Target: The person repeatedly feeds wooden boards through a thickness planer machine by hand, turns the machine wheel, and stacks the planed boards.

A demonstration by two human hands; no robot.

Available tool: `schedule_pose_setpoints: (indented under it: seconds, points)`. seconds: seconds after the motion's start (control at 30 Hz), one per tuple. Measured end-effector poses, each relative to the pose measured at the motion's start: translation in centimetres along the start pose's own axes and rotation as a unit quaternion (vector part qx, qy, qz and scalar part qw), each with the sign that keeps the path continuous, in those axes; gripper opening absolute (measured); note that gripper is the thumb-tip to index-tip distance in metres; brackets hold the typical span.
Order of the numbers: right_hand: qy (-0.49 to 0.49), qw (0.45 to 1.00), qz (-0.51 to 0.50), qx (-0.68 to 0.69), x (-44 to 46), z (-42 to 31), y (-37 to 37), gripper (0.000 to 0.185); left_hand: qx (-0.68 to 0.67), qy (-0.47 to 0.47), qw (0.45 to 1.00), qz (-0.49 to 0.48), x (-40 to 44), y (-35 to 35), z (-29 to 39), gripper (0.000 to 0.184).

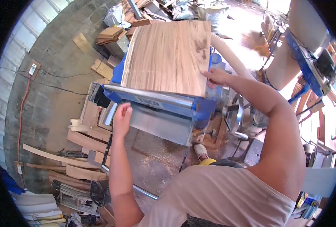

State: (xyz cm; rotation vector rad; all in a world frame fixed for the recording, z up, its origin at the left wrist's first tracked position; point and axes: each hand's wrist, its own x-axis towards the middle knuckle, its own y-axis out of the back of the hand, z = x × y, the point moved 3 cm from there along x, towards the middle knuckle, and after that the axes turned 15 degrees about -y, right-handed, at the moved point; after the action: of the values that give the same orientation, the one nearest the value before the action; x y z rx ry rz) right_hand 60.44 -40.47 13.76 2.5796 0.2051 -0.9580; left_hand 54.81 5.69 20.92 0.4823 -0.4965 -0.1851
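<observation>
A wide wooden panel (168, 56) with streaky grain and dark knots lies on top of a blue machine that looks like a thickness planer (149, 101). At the panel's right edge is my right hand (216, 77), its index finger stretched out and touching the wood near the edge; the other fingers are partly curled. My left hand (122, 115) is raised in front of the machine's steel roller (149, 94), apart from the panel. Its fingers are curled in, with nothing visible in them. Below the roller is a flat metal table (156, 125).
A hand wheel (235, 115) projects at the machine's right, and a ribbed hose (232, 56) runs behind. Wood offcuts (86, 142) lie along the left floor, with a scrap heap (156, 11) at the back. Wood shavings (156, 164) are scattered on the floor near my shoe (201, 151).
</observation>
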Motion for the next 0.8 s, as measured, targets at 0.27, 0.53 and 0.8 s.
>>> schedule_pose_setpoints:
  seconds: [0.27, 0.53, 0.8]
  points:
    - [0.017, 0.997, -0.015, 0.068, -0.9, 0.1, -0.4, 0.057, 0.323, 0.003, 0.946, 0.012, 16.0, -1.7, -8.8, 0.053]
    - [0.053, 0.991, 0.000, 0.125, -1.4, 0.4, -0.4, 0.051, 0.384, 0.310, 0.863, -0.109, 20.7, -2.4, -14.6, 0.074]
    - [0.031, 0.982, 0.005, 0.189, -0.8, 0.5, 0.3, 0.044, 0.335, 0.219, 0.916, -0.018, 19.9, -1.2, -16.1, 0.065]
